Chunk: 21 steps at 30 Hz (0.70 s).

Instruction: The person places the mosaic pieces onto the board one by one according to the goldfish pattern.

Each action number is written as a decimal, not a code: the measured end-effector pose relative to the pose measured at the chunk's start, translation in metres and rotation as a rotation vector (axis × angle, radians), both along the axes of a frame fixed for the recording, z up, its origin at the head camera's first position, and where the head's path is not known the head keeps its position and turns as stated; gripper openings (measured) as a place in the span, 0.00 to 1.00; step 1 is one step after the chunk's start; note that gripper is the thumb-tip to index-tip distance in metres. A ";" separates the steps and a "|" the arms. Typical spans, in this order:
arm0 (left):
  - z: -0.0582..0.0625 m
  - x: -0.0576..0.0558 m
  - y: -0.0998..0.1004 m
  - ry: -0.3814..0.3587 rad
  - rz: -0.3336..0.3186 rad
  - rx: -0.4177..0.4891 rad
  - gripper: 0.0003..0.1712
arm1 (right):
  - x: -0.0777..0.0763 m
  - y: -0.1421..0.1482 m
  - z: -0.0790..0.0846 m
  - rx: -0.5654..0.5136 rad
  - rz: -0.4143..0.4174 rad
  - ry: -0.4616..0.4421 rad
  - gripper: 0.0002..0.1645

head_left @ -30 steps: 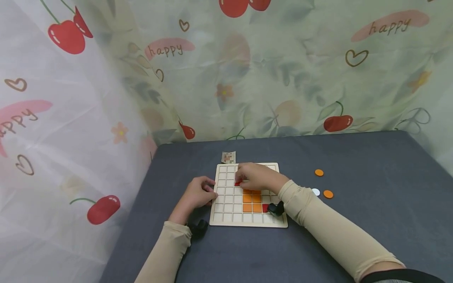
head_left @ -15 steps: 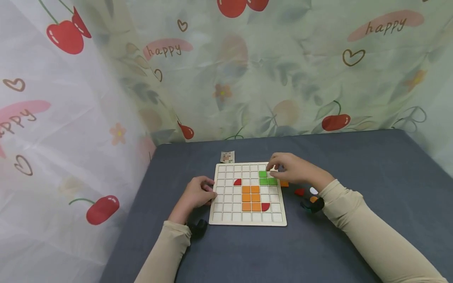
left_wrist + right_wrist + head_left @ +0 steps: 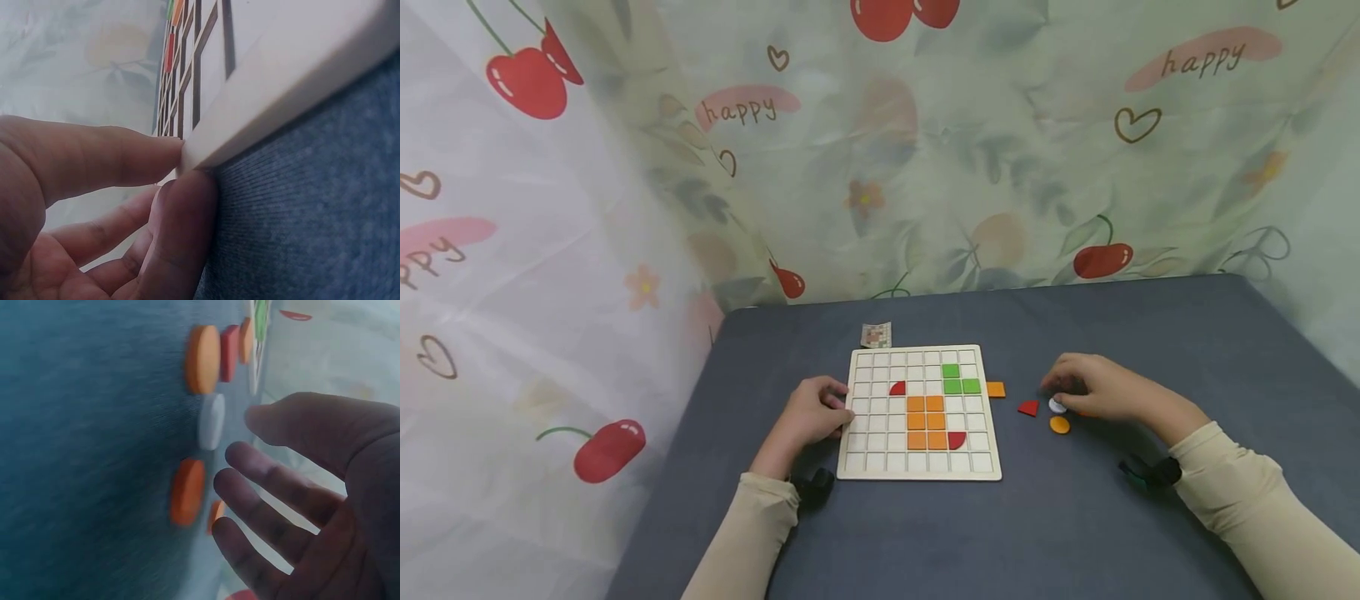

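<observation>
A pale wooden grid board (image 3: 887, 462) lies on the dark table. My left hand (image 3: 811, 410) grips its left edge, with thumb and index fingertip meeting at the rim in the left wrist view. On the board are orange squares (image 3: 927, 422), three green squares (image 3: 952, 387) and two red quarter-round tiles (image 3: 957, 440). Off to the right, my right hand (image 3: 1101, 387) hovers low over loose pieces, fingers spread and holding nothing in the right wrist view. Closest to its fingertips is a white disc (image 3: 212, 422), between two orange discs (image 3: 203, 360).
A red piece (image 3: 1028, 407) lies between the board and the right hand. One orange square (image 3: 996, 389) sits at the board's right edge. A small patterned card (image 3: 876, 335) is behind the board. A printed cloth (image 3: 985, 167) hangs at the table's back.
My right hand moves from the red tile on the board, past the green squares, to the loose pieces at right, uncovering the tiles. My left hand stays on the edge.
</observation>
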<state>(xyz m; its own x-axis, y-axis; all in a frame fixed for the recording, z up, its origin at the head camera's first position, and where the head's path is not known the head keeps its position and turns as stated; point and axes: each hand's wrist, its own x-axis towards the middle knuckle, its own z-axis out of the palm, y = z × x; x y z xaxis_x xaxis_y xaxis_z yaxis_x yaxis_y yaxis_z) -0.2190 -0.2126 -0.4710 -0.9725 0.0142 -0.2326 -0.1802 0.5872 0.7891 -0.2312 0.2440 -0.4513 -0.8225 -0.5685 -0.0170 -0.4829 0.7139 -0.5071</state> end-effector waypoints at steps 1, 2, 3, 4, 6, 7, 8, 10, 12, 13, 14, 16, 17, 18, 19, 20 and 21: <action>0.000 0.000 0.000 0.001 0.000 0.001 0.22 | 0.002 0.003 -0.002 0.001 -0.001 -0.002 0.11; 0.000 0.001 0.000 0.002 0.001 0.000 0.22 | 0.005 0.005 -0.003 -0.002 0.000 -0.003 0.11; 0.000 0.001 0.001 0.002 0.002 -0.001 0.22 | 0.007 0.008 -0.004 -0.001 0.004 0.004 0.11; 0.001 0.001 0.001 0.001 0.003 -0.002 0.22 | 0.009 0.010 -0.005 -0.003 0.009 0.010 0.11; 0.001 0.001 0.001 -0.001 0.005 -0.003 0.22 | 0.012 0.013 -0.006 -0.017 0.017 0.020 0.12; 0.001 0.001 0.001 -0.001 0.005 -0.003 0.21 | 0.014 0.015 -0.006 -0.025 0.022 0.024 0.13; 0.000 0.001 0.001 -0.002 0.005 -0.004 0.21 | 0.015 0.017 -0.006 -0.030 0.026 0.029 0.13; 0.000 0.001 0.001 -0.001 0.004 -0.004 0.21 | 0.018 0.019 -0.006 -0.036 0.019 0.030 0.14; 0.000 0.002 0.000 0.000 0.003 -0.005 0.21 | 0.020 0.021 -0.006 -0.037 0.008 0.026 0.15; 0.000 0.002 0.000 0.002 0.003 -0.007 0.21 | 0.021 0.022 -0.006 -0.038 0.004 0.023 0.15; 0.000 0.002 0.000 0.004 0.002 -0.007 0.21 | 0.022 0.023 -0.007 -0.039 0.000 0.023 0.15; 0.000 0.001 0.000 0.006 0.002 -0.006 0.21 | 0.023 0.025 -0.007 -0.038 -0.009 0.023 0.14; 0.000 0.001 0.000 0.008 0.001 -0.006 0.21 | 0.024 0.026 -0.008 -0.037 -0.010 0.024 0.14; 0.000 0.001 0.000 0.009 0.000 -0.006 0.21 | 0.024 0.027 -0.008 -0.033 -0.013 0.027 0.14; 0.000 0.001 0.000 0.010 0.000 -0.005 0.22 | 0.024 0.028 -0.008 -0.029 -0.017 0.030 0.14; 0.000 0.001 0.000 0.010 -0.002 -0.005 0.22 | 0.025 0.030 -0.009 -0.027 -0.020 0.030 0.14; 0.000 0.001 0.000 0.010 -0.002 -0.006 0.21 | 0.025 0.031 -0.009 -0.022 -0.025 0.032 0.14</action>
